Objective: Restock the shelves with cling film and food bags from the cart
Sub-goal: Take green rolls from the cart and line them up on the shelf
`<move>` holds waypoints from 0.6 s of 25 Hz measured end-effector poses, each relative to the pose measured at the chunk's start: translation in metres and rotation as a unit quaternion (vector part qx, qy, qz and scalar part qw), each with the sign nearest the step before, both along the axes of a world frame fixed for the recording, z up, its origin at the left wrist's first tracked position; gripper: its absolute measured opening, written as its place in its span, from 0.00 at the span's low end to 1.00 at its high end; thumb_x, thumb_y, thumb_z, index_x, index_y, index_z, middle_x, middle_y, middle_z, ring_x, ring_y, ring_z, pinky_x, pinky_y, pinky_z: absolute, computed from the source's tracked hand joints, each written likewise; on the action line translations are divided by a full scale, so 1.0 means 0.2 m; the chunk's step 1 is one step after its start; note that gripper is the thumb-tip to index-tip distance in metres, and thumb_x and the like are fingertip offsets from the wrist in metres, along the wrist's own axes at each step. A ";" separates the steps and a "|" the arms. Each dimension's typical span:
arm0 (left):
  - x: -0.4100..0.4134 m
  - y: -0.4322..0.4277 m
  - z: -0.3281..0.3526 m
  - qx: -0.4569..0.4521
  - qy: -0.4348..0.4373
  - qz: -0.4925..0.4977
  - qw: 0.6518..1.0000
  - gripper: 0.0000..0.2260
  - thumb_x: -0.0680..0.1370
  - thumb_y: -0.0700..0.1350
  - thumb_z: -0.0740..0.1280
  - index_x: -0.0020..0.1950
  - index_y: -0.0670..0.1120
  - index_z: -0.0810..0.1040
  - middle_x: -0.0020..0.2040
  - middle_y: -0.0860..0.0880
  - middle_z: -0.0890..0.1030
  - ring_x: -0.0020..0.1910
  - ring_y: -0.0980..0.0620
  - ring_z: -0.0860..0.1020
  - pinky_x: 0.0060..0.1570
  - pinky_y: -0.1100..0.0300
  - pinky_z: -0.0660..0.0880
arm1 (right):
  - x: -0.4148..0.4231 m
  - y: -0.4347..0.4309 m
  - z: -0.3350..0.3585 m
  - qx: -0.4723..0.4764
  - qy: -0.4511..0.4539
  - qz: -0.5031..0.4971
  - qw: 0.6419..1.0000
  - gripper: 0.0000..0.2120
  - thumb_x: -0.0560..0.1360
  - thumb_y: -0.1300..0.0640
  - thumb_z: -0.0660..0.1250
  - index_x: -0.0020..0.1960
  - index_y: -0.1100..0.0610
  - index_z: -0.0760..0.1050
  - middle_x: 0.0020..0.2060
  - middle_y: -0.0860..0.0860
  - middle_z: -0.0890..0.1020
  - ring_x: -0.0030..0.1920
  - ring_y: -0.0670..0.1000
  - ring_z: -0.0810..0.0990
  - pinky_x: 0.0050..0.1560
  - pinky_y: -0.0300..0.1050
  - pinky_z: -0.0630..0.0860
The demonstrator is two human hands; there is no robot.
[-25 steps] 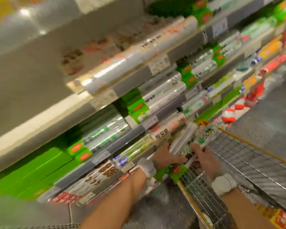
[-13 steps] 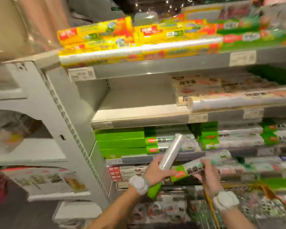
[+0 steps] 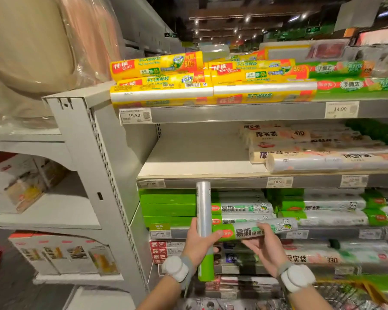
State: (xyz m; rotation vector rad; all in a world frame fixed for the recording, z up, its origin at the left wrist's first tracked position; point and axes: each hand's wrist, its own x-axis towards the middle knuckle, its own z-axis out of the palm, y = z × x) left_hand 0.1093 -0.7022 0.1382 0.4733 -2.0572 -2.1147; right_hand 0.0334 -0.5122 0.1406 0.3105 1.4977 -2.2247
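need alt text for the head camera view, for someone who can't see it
A person faces store shelves, the left hand gripping an upright cling film roll and the right hand holding a second roll sideways, below a half-bare shelf.

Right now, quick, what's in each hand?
Left hand: holds the upright roll.
Right hand: holds the sideways roll.

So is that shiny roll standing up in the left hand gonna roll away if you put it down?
Probably, if laid loose: the cling film roll is a smooth round tube. It looks stiff, standing straight above the left hand. Its glossy wrap may be slippery.
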 end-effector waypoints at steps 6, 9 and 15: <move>-0.01 -0.08 0.00 0.011 0.015 0.024 1.000 0.26 0.68 0.42 0.79 0.60 0.53 0.70 0.55 0.39 0.77 0.52 0.42 0.81 0.45 0.54 0.82 | 0.01 0.12 0.06 0.545 0.350 0.132 0.750 0.18 0.76 0.41 0.64 0.36 0.53 0.77 0.30 0.46 0.79 0.33 0.45 0.77 0.39 0.43 0.75; -0.02 -0.08 -0.01 0.016 0.008 0.018 1.000 0.31 0.68 0.42 0.80 0.65 0.50 0.69 0.55 0.38 0.77 0.52 0.42 0.81 0.46 0.54 0.82 | -0.02 0.12 0.10 0.609 0.505 0.161 0.591 0.13 0.74 0.36 0.61 0.54 0.41 0.71 0.50 0.39 0.71 0.55 0.41 0.68 0.54 0.41 0.72; -0.01 -0.06 -0.01 0.011 0.010 0.016 1.000 0.40 0.63 0.51 0.82 0.70 0.48 0.65 0.53 0.40 0.77 0.50 0.44 0.80 0.44 0.58 0.81 | -0.13 0.15 0.10 0.554 0.509 0.275 0.599 0.27 0.76 0.36 0.61 0.72 0.41 0.60 0.64 0.36 0.68 0.66 0.41 0.67 0.68 0.43 0.64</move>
